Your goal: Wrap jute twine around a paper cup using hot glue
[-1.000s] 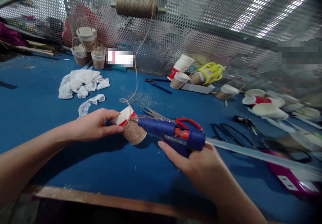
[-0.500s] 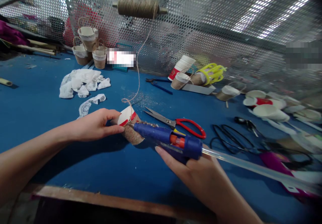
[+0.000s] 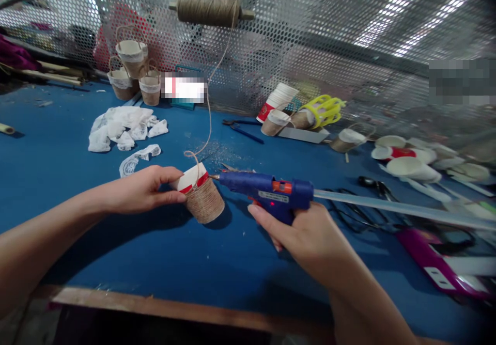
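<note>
Brown wood (image 3: 155,305) edges the near side of the blue counter (image 3: 163,262). Just beyond it, the right hand (image 3: 306,231) is closed around the handle of a blue glue gun (image 3: 253,184), whose long clear glue stick (image 3: 372,204) trails out to the right. Across from it, the left hand (image 3: 149,187) pinches the white rim of a paper cup (image 3: 205,205) between thumb and fingers. That cup lies between the two hands, directly right of the left fingertips and left of the right hand, tilted with its rim toward the upper left. Twine covers its wall up to a red band, and the gun's nozzle points at that band's right end; whether they touch, I cannot tell. Scissors (image 3: 232,169) lie behind the gun, mostly hidden. Farther off are a strip of white lace (image 3: 135,161), a heap of lace (image 3: 120,123) and blue-handled pliers (image 3: 248,134). A loose strand (image 3: 210,110) runs from the cup up to a twine spool (image 3: 207,9) before the perforated metal screen (image 3: 310,40).
</note>
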`<act>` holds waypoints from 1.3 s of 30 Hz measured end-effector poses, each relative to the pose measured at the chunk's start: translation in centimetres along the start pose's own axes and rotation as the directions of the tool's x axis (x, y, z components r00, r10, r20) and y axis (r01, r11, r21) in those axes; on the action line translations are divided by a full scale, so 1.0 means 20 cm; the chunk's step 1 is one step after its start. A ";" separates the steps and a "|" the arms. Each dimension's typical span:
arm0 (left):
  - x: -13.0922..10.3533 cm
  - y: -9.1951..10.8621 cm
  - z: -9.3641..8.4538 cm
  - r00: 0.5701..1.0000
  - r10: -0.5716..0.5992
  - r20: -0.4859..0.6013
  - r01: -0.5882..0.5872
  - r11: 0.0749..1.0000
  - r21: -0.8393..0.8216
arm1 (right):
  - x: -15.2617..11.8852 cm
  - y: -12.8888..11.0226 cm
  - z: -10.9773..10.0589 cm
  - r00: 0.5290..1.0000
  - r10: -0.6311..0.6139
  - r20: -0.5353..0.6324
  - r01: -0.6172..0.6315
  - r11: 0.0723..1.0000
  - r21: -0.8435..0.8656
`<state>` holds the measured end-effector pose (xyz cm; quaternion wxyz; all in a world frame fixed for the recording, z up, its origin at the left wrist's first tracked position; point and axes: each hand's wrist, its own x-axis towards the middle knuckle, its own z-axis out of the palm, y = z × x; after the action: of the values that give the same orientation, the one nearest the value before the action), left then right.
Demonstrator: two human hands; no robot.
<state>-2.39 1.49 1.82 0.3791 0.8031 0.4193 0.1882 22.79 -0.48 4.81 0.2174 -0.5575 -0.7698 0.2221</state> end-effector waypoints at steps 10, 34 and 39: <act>0.00 -0.01 0.00 1.000 -0.005 0.010 0.005 1.000 0.005 | -0.01 -0.02 0.00 0.965 0.211 0.154 -0.236 0.958 0.161; 0.00 -0.01 0.00 1.000 0.027 0.009 -0.027 1.000 0.008 | -0.01 -0.03 -0.01 0.973 0.179 0.143 -0.200 0.968 0.152; 0.00 -0.01 0.00 1.000 0.008 0.020 -0.008 1.000 -0.009 | -0.02 -0.03 -0.01 0.980 0.123 0.157 -0.146 0.979 0.144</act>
<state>-2.55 1.55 1.75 0.3861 0.8049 0.4113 0.1839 22.56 -1.00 5.32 0.1870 -0.5718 -0.7247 0.3361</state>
